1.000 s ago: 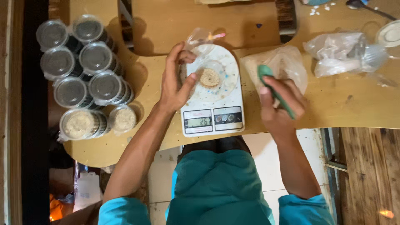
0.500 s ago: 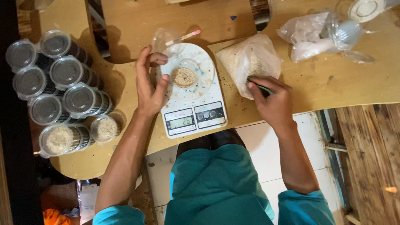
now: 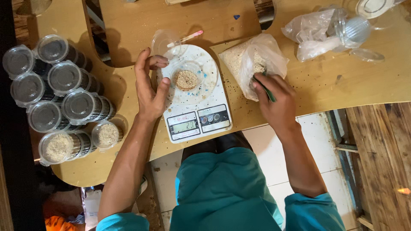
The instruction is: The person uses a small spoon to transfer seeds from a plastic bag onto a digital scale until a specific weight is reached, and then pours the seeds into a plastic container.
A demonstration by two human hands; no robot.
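Observation:
A white kitchen scale (image 3: pixel 201 122) sits at the table's near edge. On its round platform stands a small clear cup (image 3: pixel 186 78) partly filled with pale grain. My left hand (image 3: pixel 147 87) rests beside the cup, thumb and fingers curved around its left side. My right hand (image 3: pixel 276 99) holds a green-handled scoop (image 3: pixel 266 90) whose tip is pushed into an open clear bag of the same grain (image 3: pixel 250 60), just right of the scale.
Several lidded clear cups (image 3: pixel 55 92) are stacked at the left, two in front holding grain (image 3: pixel 107 134). A loose lid with a pink stick (image 3: pixel 171 42) lies behind the scale. Crumpled plastic bags and empty cups (image 3: pixel 329 30) lie at the far right. The wooden tabletop (image 3: pixel 342 81) has curved cut-outs.
My right hand has moved the green scoop from the table into the grain bag. My left hand stays by the cup on the scale. The camera view has shifted.

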